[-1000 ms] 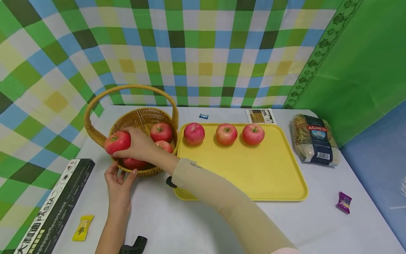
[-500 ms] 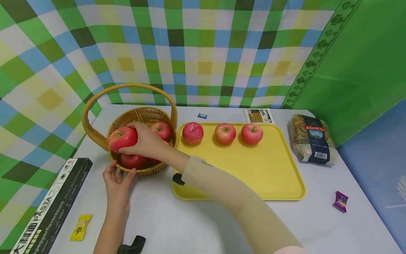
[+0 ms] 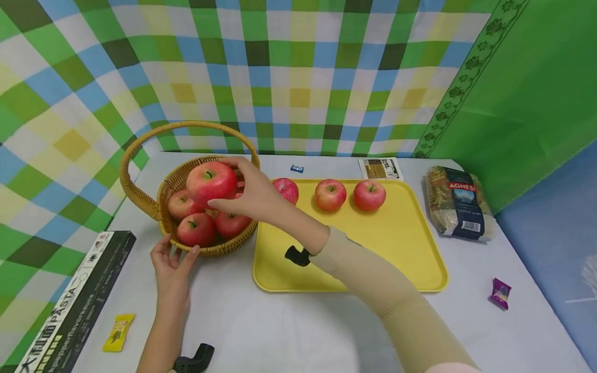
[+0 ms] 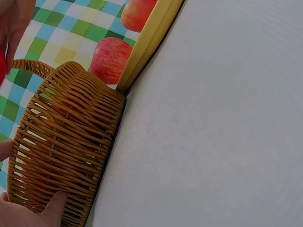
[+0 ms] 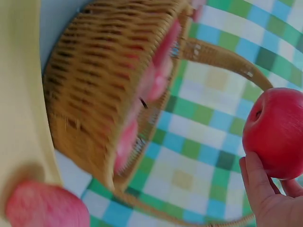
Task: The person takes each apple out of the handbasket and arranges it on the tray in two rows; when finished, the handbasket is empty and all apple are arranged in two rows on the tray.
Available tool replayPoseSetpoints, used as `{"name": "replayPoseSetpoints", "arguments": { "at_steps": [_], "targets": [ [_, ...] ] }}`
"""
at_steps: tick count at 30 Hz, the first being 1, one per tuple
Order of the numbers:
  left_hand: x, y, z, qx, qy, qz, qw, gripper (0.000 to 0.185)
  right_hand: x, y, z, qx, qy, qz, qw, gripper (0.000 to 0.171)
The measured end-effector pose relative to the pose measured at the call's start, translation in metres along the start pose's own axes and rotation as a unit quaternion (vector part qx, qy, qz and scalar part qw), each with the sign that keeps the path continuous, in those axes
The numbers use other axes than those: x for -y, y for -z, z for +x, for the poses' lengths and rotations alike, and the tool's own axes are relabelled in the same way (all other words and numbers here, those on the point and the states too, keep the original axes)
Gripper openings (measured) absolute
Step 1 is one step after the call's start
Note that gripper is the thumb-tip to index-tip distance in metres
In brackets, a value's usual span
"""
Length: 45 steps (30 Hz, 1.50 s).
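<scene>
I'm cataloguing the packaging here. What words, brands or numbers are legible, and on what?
"AGNESI": red label on the clear bag of pasta.
"PASTA": long black box at the table's left edge; its other print is too distorted to read reliably.
White printed card, small blue packet, yellow sachet, purple sweet wrapper: too small to read.

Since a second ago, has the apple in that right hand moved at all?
Yes. The held apple has risen and shifted right, from the basket left rim toward the yellow tray, gripped by the right hand.
</scene>
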<state>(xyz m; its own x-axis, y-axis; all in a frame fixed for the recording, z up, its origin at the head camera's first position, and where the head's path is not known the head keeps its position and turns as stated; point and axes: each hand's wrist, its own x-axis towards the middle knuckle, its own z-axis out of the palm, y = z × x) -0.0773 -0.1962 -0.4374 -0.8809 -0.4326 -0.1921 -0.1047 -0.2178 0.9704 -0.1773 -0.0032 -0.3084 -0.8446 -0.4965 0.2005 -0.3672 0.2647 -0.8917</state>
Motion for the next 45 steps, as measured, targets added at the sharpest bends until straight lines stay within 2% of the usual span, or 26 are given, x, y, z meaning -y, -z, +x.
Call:
{"name": "replayPoseSetpoints", "arguments": {
  "at_steps": [3,9,12,16,23,27,30,35,39,42,45],
  "targets": [
    [0.0,-0.002,0.001,-0.001,0.002,-0.002,1.0,0.071,0.002,0.022,-0.011,-0.016,0.003,0.021,1.0,0.077],
    [0.002,-0.004,0.005,-0.004,-0.002,-0.007,1.0,0.071,0.001,0.071,-0.036,-0.063,0.019,0.021,0.998,0.076],
    [0.002,-0.004,0.006,-0.006,0.0,-0.003,1.0,0.071,-0.005,0.096,-0.05,-0.092,0.007,0.022,0.995,0.075],
    [0.003,-0.004,0.007,-0.004,0.001,0.007,1.0,0.072,-0.018,0.132,-0.07,-0.142,-0.032,0.008,0.989,0.075],
    [0.002,-0.004,0.006,0.0,0.001,0.01,0.9999,0.072,-0.054,0.194,-0.109,-0.229,-0.103,-0.044,0.967,0.075],
    [0.002,-0.002,0.004,-0.004,0.013,0.02,0.9997,0.071,-0.081,0.222,-0.133,-0.279,-0.159,-0.079,0.944,0.077],
    [0.002,-0.001,0.003,-0.004,0.015,0.02,0.9997,0.071,-0.104,0.236,-0.149,-0.295,-0.205,-0.096,0.928,0.082],
    [0.002,-0.002,0.001,-0.007,0.011,0.019,0.9997,0.072,-0.138,0.249,-0.166,-0.29,-0.254,-0.11,0.916,0.091],
    [0.0,-0.003,0.0,-0.011,0.011,0.017,0.9997,0.071,-0.162,0.254,-0.173,-0.289,-0.29,-0.127,0.903,0.091],
    [0.0,-0.003,-0.001,-0.012,0.012,0.011,0.9998,0.071,-0.176,0.254,-0.175,-0.29,-0.305,-0.127,0.898,0.088],
    [0.0,-0.002,-0.001,-0.011,0.012,0.007,0.9998,0.071,-0.186,0.254,-0.174,-0.282,-0.308,-0.126,0.9,0.088]
  ]
}}
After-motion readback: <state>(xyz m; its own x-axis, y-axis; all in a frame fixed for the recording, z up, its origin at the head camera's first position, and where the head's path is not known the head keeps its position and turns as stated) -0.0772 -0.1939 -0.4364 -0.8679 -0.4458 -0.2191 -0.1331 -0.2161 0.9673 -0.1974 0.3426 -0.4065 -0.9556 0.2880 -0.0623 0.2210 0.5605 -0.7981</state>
